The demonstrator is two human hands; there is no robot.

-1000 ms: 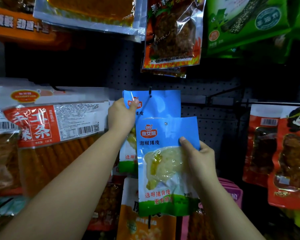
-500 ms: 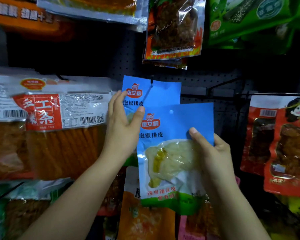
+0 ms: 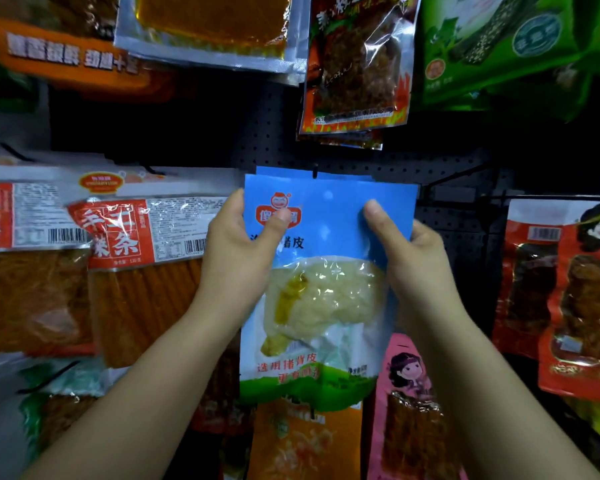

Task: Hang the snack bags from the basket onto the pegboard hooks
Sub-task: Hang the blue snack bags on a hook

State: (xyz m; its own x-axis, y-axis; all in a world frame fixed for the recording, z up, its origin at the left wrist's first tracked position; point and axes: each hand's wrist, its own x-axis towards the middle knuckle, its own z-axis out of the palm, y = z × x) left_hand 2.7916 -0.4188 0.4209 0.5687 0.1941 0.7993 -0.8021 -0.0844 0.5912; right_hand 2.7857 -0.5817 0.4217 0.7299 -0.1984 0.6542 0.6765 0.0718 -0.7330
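A blue snack bag (image 3: pixel 323 299) with pale food behind a clear window is held up flat against the black pegboard (image 3: pixel 264 140). My left hand (image 3: pixel 239 251) grips its upper left edge, thumb across the red logo. Along the upper right edge my right hand (image 3: pixel 402 251) pinches the bag, thumb on the front. A black hook tip (image 3: pixel 315 171) pokes out just above the bag's top edge. Behind it hangs another blue bag (image 3: pixel 284 172) of the same kind, only its top strip showing. The basket is out of view.
Orange strip snack bags (image 3: pixel 142 271) hang close on the left. Red bags (image 3: pixel 565 289) hang on the right, with an empty black hook (image 3: pixel 454 176) between. A red flame-print bag (image 3: pixel 357 64) hangs above, and orange (image 3: pixel 302 441) and pink bags (image 3: pixel 413 410) below.
My left hand left the hanging bag and took the upper left edge of the second blue bag. My right hand slid up it, and the bag rose to cover the hanging one.
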